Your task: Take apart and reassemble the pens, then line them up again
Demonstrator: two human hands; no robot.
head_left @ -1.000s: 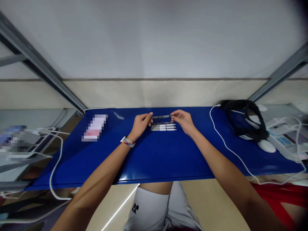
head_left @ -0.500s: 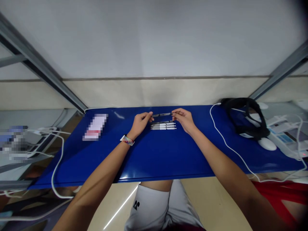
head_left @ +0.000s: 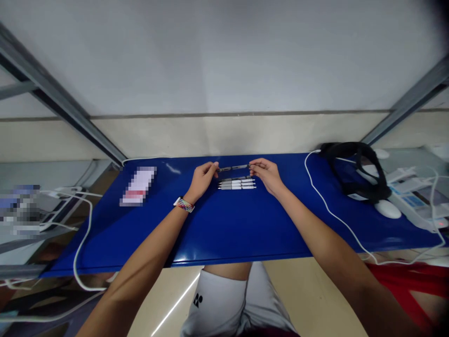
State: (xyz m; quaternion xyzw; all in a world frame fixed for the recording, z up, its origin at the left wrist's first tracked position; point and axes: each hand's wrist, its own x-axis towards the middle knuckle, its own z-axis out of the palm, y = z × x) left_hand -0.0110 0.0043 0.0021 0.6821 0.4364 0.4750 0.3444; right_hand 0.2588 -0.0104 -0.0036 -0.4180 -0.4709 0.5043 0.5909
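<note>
- Behind the workspace, a pale wall rises as a backdrop, well apart from the handling.
- Below it spreads the blue counter, its surface glossy; a dropped pen could roll or skid on so smooth a sheet.
- Toward its right end sits a black headset with a strap, and a white cable loops beside it and over the near edge. A right elbow swung wide might snag that cable and tug whatever it feeds.
- Toward the left end lies a flat rectangular item, pixelated, so its kind cannot be told; it is well apart from both hands.
- The left hand pinches one end of a dark pen between thumb and fingers.
- The right hand pinches the opposite end, its lower fingers very near the pens lying below; a careless curl of those fingers could knock them askew.
- Just nearer the body, a row of pens lies side by side, white-barrelled ones closest and a darker one farthest.
- The dark pen spans the gap between the hands, roughly parallel to the row and just beyond it. Uneven pinching could tilt it or let one end slip; whether it touches the counter cannot be told.
</note>
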